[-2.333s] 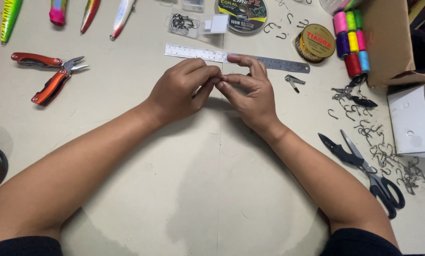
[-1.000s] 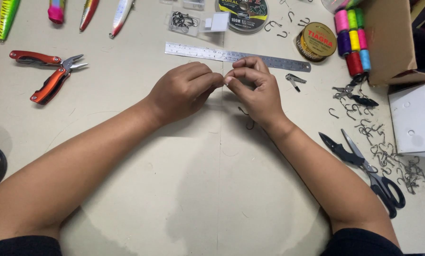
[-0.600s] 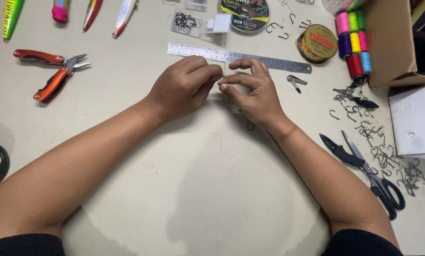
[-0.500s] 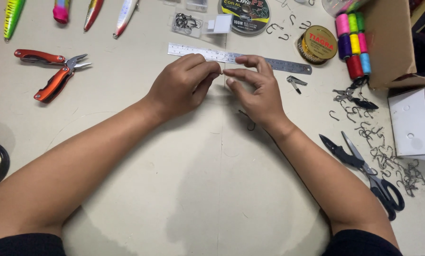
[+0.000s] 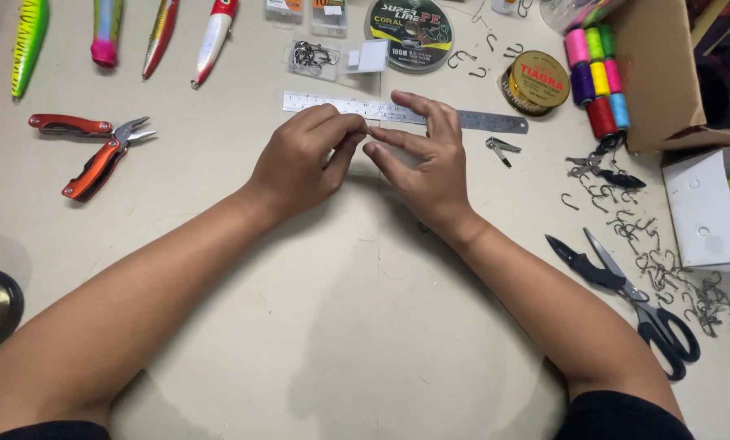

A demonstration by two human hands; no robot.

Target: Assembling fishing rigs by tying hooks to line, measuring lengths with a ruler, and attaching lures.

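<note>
Both my hands meet over the matte beige table (image 5: 365, 326), right in front of the flat steel ruler (image 5: 495, 121). My left hand (image 5: 304, 159) is curled, fingertips pinching something tiny; can't tell what, too small. My right hand (image 5: 426, 163) pinches at the same spot, its other fingers spread. Red-handled folding pliers (image 5: 92, 147) lie left, black scissors (image 5: 634, 297) and loose wire hooks (image 5: 674, 277) right.

We see a silver steel ruler (image 5: 405, 112), red-and-orange-handled pliers (image 5: 88, 147), black scissors (image 5: 626, 297), a beige tabletop (image 5: 340, 326), 1 green-and-yellow striped lure (image 5: 29, 41), a gold tin (image 5: 536, 81), and thread spools (image 5: 597, 77) in pink, green, purple, yellow, red and blue.
</note>
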